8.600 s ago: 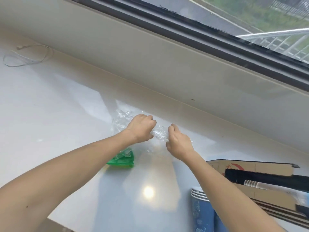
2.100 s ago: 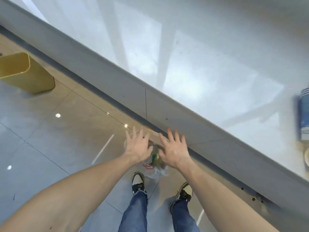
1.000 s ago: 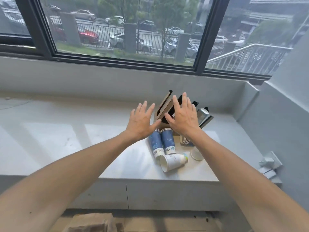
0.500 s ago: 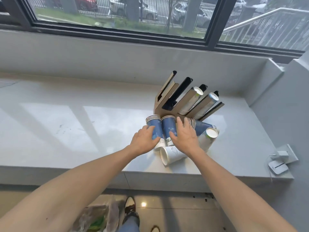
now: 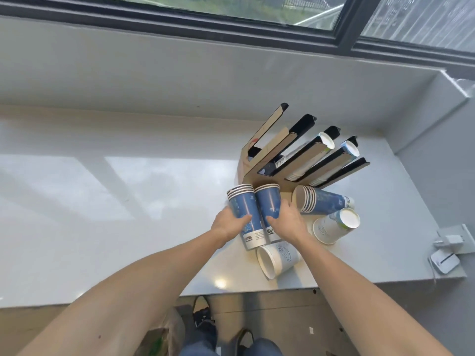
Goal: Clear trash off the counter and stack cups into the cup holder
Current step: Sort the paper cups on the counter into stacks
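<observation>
From the head camera, two stacks of blue cups lie side by side on the white counter (image 5: 128, 201), just in front of the cup holder (image 5: 295, 160). The left hand (image 5: 230, 224) curls its fingers around the left blue stack (image 5: 245, 214); the right hand (image 5: 288, 222) wraps the right blue stack (image 5: 268, 204). A third stack (image 5: 321, 202) and two loose white cups (image 5: 334, 228) lie nearby on their sides

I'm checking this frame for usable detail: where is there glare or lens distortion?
Head view: bright window reflections wash out the glossy white counter, plus a small light spot near its front edge; wide-angle bending curves the dark window frame; the blue paper cup stacks stay sharp.
</observation>
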